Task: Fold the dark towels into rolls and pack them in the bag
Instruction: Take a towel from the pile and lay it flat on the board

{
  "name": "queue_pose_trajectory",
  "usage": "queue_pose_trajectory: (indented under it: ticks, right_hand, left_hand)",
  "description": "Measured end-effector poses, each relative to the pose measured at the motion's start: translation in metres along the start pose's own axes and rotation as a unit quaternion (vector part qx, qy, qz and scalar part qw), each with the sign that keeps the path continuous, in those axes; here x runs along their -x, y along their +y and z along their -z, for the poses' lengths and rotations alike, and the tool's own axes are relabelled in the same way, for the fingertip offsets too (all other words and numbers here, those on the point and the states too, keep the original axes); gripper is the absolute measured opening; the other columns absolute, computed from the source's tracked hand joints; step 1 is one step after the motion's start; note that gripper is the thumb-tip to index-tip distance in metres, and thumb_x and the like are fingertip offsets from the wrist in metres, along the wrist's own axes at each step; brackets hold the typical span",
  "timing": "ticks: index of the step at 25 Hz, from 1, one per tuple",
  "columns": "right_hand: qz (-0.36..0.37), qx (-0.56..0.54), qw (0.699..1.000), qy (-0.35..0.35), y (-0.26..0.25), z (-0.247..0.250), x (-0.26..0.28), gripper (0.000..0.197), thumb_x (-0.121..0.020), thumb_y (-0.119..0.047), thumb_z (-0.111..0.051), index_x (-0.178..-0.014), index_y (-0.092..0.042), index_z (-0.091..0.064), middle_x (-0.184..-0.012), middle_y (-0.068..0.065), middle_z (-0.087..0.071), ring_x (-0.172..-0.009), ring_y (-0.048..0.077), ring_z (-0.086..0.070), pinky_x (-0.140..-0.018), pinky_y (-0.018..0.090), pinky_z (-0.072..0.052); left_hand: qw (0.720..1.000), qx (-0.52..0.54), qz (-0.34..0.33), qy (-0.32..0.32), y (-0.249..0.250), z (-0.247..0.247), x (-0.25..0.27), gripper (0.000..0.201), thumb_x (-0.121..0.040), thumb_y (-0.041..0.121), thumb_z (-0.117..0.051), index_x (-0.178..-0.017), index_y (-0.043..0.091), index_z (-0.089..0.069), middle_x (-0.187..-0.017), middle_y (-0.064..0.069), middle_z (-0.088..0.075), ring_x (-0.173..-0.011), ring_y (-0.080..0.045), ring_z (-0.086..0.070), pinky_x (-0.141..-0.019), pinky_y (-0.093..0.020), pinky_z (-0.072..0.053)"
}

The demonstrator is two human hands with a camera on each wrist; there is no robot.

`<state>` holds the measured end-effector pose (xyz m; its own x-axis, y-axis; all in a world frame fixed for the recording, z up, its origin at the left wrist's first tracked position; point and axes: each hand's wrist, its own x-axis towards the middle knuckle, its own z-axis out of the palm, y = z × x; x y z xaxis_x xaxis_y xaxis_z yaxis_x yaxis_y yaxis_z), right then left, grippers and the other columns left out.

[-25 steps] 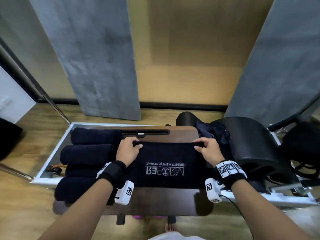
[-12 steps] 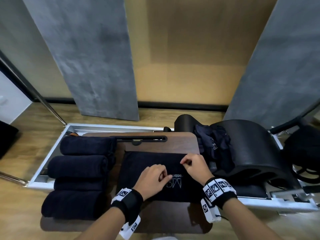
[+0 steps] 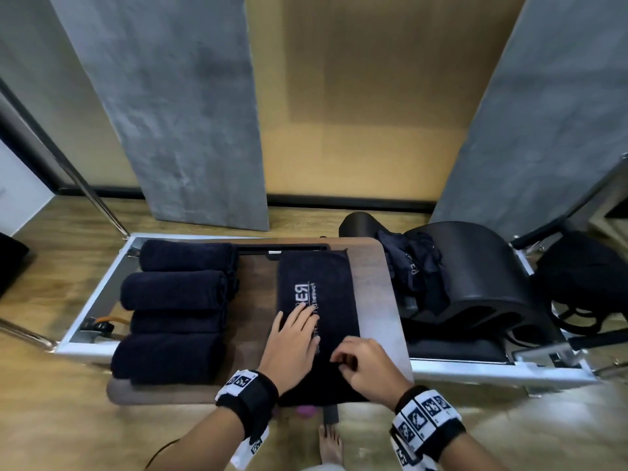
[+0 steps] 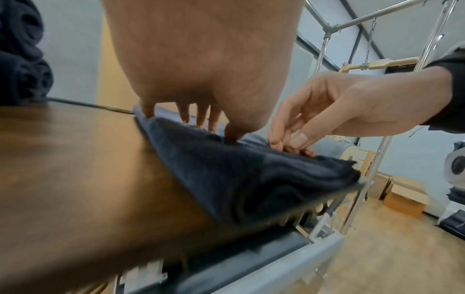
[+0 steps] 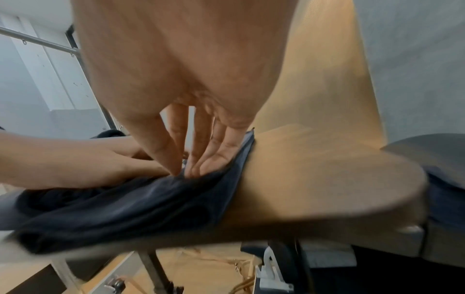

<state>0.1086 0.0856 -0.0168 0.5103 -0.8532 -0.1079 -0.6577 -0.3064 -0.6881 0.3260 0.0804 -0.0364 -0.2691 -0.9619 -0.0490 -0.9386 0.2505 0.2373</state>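
Four rolled dark towels (image 3: 173, 311) line the left of the wooden board (image 3: 382, 300) while a folded towel (image 3: 316, 294) (white lettering up) lies lengthwise beside them, the left hand (image 3: 292, 348) pressing it with flat fingers, the right hand (image 3: 365, 365) pinching its near edge.

We see a dark brown wooden board with rounded corners (image 3: 380, 300) lying across a white metal frame (image 3: 91, 307). To its right, a black padded arched barrel (image 3: 482, 277) stands on that frame. Behind them, two grey concrete-look wall panels (image 3: 190, 107) flank a tan wall section (image 3: 367, 96), above a light wooden plank floor (image 3: 61, 430). In the left wrist view, a brown cardboard box (image 4: 405, 202) sits on the floor beside chrome tubing (image 4: 324, 49).
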Motion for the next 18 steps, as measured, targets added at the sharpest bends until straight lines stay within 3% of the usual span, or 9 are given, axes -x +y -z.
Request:
queue_pose_trajectory:
  ticks: [3,7,8,10,12,14,16,18]
  right_hand:
    - [0.021,0.023,0.998,0.046,-0.008,-0.033,0.031,0.032,-0.086,-0.027,-0.068,-0.117,-0.028,-0.070,-0.121,-0.015,-0.054,-0.110,0.002,-0.052,-0.095,0.016,-0.044]
    - [0.005,0.096,0.994,0.052,-0.014,-0.056,0.059,0.060,-0.087,-0.052,-0.067,-0.143,-0.034,-0.055,-0.150,-0.015,-0.036,-0.140,0.002,-0.030,-0.114,0.013,-0.023]
    - [0.001,0.120,0.992,0.047,-0.017,-0.061,0.065,0.065,-0.088,-0.051,-0.068,-0.148,-0.034,-0.049,-0.157,-0.015,-0.031,-0.146,0.004,-0.025,-0.117,0.014,-0.018]
    - [-0.008,0.161,0.986,0.049,-0.020,-0.070,0.075,0.070,-0.091,-0.042,-0.071,-0.154,-0.034,-0.041,-0.164,-0.013,-0.024,-0.152,0.009,-0.019,-0.123,0.021,-0.016]
    - [-0.017,0.185,0.981,0.058,-0.023,-0.077,0.082,0.071,-0.092,-0.029,-0.070,-0.156,-0.032,-0.038,-0.167,-0.009,-0.022,-0.154,0.013,-0.019,-0.125,0.027,-0.017]
    - [-0.021,0.198,0.978,0.064,-0.026,-0.081,0.085,0.070,-0.093,-0.020,-0.068,-0.156,-0.028,-0.040,-0.167,-0.005,-0.025,-0.154,0.016,-0.022,-0.125,0.030,-0.019]
    - [-0.022,0.205,0.976,0.072,-0.030,-0.079,0.084,0.065,-0.093,-0.012,-0.067,-0.153,-0.023,-0.045,-0.164,-0.001,-0.032,-0.152,0.019,-0.030,-0.124,0.031,-0.026]
    - [-0.014,0.209,0.973,0.091,-0.033,-0.076,0.081,0.055,-0.092,-0.003,-0.067,-0.145,-0.015,-0.056,-0.154,0.005,-0.047,-0.143,0.023,-0.046,-0.119,0.033,-0.038]
  left_hand:
    - [0.999,0.030,-0.037,-0.003,-0.005,-0.014,0.047,0.064,-0.112,0.052,-0.024,-0.168,0.023,-0.020,-0.176,0.011,-0.006,-0.161,-0.006,0.010,-0.132,-0.047,-0.003]
    - [0.997,0.025,-0.068,-0.020,-0.015,-0.023,0.102,0.078,-0.107,0.069,-0.027,-0.169,0.028,-0.004,-0.176,0.012,0.008,-0.161,-0.008,0.016,-0.131,-0.046,0.004]
    - [0.997,0.017,-0.074,-0.026,-0.017,-0.024,0.112,0.080,-0.107,0.066,-0.034,-0.169,0.029,-0.001,-0.176,0.012,0.012,-0.161,-0.009,0.018,-0.131,-0.046,0.007]
    - [0.996,0.010,-0.086,-0.029,-0.019,-0.022,0.124,0.079,-0.107,0.044,-0.049,-0.169,0.030,-0.002,-0.175,0.012,0.013,-0.161,-0.009,0.018,-0.132,-0.044,0.004]
    - [0.995,0.042,-0.085,-0.010,-0.016,-0.017,0.131,0.065,-0.107,0.026,-0.054,-0.166,0.028,-0.027,-0.176,0.011,-0.005,-0.163,-0.010,0.002,-0.133,-0.041,-0.010]
    - [0.990,0.108,-0.078,0.043,-0.011,-0.010,0.138,0.036,-0.105,0.019,-0.060,-0.141,0.020,-0.059,-0.163,0.004,-0.041,-0.155,-0.016,-0.035,-0.123,-0.039,-0.036]
    - [0.983,0.138,-0.066,0.101,-0.008,-0.006,0.142,0.015,-0.102,0.018,-0.065,-0.116,0.018,-0.068,-0.138,0.006,-0.058,-0.133,-0.015,-0.055,-0.105,-0.035,-0.048]
    - [0.980,0.148,-0.046,0.127,-0.008,-0.004,0.144,0.010,-0.100,0.016,-0.065,-0.108,0.021,-0.069,-0.122,0.012,-0.059,-0.119,-0.012,-0.055,-0.095,-0.035,-0.047]
